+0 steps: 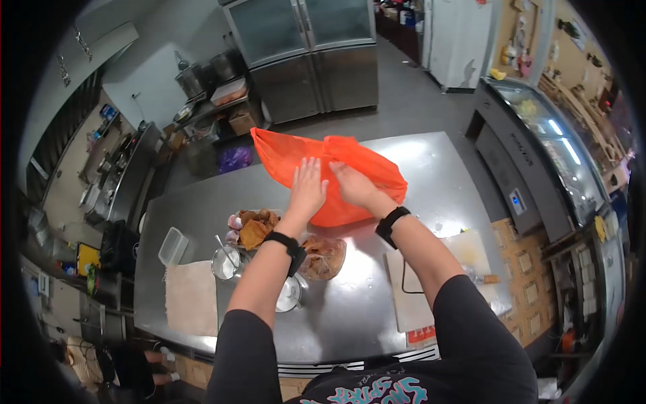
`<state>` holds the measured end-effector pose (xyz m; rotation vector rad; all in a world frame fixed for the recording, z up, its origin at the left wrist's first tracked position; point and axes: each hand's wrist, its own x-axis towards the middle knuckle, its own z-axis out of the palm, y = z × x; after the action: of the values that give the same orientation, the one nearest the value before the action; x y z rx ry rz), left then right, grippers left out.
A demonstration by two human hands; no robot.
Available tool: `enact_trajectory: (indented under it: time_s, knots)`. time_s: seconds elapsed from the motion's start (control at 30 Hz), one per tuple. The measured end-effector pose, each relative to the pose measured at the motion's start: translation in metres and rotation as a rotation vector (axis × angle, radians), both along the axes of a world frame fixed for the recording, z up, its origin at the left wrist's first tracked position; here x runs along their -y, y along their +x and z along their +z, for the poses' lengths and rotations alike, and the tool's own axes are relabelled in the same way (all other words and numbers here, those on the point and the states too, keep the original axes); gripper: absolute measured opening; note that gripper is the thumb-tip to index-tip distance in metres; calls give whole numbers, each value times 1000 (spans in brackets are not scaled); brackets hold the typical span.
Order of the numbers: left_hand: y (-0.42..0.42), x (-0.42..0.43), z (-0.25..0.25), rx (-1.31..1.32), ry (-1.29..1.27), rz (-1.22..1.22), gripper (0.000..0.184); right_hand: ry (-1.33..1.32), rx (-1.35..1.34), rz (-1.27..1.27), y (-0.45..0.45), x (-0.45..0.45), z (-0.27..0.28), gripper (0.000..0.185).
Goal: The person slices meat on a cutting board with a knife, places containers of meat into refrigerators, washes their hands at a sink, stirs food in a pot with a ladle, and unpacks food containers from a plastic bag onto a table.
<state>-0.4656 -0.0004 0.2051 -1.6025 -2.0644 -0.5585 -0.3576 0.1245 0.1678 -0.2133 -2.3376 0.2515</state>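
Note:
An orange plastic bag (373, 176) spreads over the far middle of the steel table, its upper edge raised into points. My left hand (308, 188) lies against the bag with its fingers stretched out and close together. Beside it, my right hand (353, 185) is closed on the bag's material, its fingertips partly hidden. Nearer to me, below my left hand, are a heap of brown food pieces (254, 232) and a clear plastic bag with brown contents (324, 258).
On the steel table (356, 316) are a metal cup with a spoon (226, 262), a bowl of white stuff (289, 295), a clear plastic box (173, 246), a beige cloth (191, 299) and a cutting board (404, 303). A display cooler (538, 155) stands right. Another person (128, 363) is lower left.

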Motion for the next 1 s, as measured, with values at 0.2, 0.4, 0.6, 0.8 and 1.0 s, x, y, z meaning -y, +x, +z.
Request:
enact_trajectory:
  time_s: [0.2,0.4,0.6,0.8,1.0]
  knots:
    - [9,13,-17,9,-780,80,50,47,601,-140,69,-47,-36,19]
    - [82,28,-48,229,-616,4,41,-190,636,-290,149,-65,-15,30]
    - [165,30,-17,530,-398,-156,36,-379,457,-426,167,-93,-1,32]
    - [199,45,-27,550,-587,-160,33,-245,357,-58,95,-44,-26,23]
    - [194,78,-10,629,-262,-216,47,-1045,163,-39,85,-45,-6,23]
